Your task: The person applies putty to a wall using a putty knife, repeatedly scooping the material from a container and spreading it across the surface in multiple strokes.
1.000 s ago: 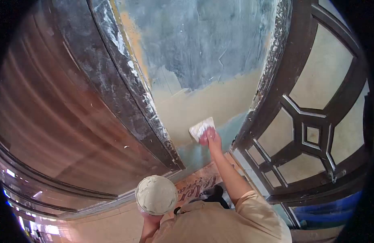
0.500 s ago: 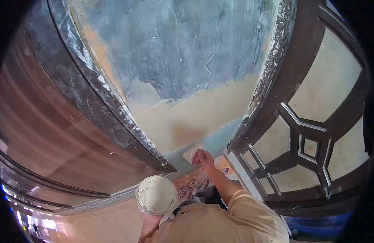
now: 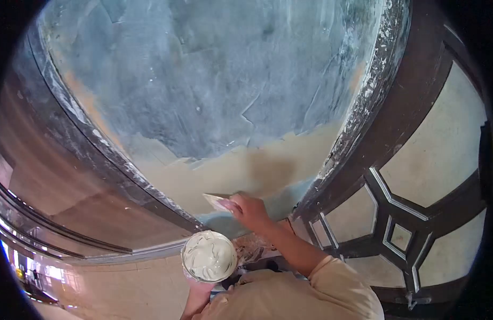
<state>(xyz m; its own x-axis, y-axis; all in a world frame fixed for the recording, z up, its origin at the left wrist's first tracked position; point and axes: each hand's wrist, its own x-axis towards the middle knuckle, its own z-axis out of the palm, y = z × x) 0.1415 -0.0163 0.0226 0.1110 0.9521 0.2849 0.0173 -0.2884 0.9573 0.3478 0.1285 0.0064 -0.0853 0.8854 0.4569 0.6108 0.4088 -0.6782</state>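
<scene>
A round container of whitish paste [image 3: 209, 257] rests on my left hand [image 3: 199, 286], which grips it from below, its fingers mostly hidden. My right hand [image 3: 249, 209] is closed around a flat putty knife [image 3: 217, 201], whose blade points left at the lower part of the wall. Across the lower wall runs a band of smooth beige coating [image 3: 177, 184]. Above it the wall [image 3: 203, 80] is blue-grey and rough, and a bluish strip shows below the band.
A dark door frame edge [image 3: 123, 176] spattered with white bounds the wall at left. On the right stands a dark lattice door [image 3: 404, 197] with pale panels. Tiled floor [image 3: 129, 288] lies at lower left.
My right hand has moved left and turned, so the putty knife's blade now shows from the side. The view has shifted, with more of the wall visible on the left.
</scene>
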